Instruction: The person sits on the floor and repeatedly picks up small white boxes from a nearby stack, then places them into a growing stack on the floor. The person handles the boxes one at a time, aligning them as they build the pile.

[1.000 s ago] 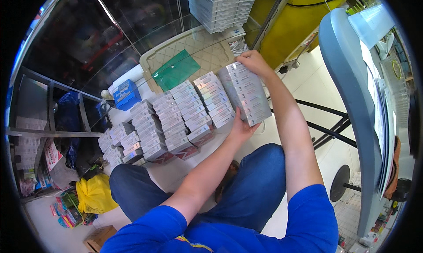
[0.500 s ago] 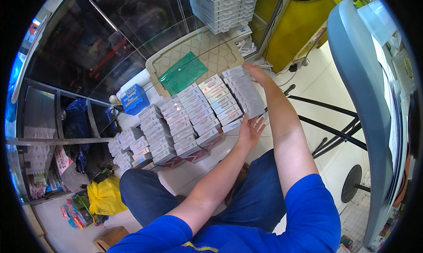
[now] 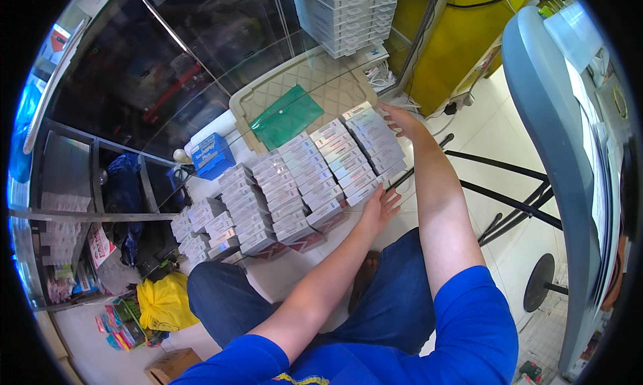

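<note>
Small white boxes with printed labels stand in several packed rows on the white surface in front of me. My right hand [image 3: 403, 122] is at the far right end of the rightmost row of boxes [image 3: 375, 140], fingers extended along its edge. My left hand [image 3: 382, 207] rests at that row's near end, its thumb and fingers apart and touching the last boxes. The neighbouring row of boxes [image 3: 341, 158] stands close against it on the left. Neither hand lifts a box; the undersides of my fingers are partly hidden.
Behind the rows lies a beige storage-box lid [image 3: 338, 83] with a green plastic envelope [image 3: 288, 117] on it. A blue box [image 3: 211, 156] stands at their left. White cases [image 3: 345, 16] are stacked at the back. Black metal legs [image 3: 499, 158] and a grey seat [image 3: 546, 164] are on the right.
The rightmost row now sits straighter, its labels showing more clearly. My right hand has shifted slightly toward me; my left hand stays at the near end. The whole view has shifted slightly.
</note>
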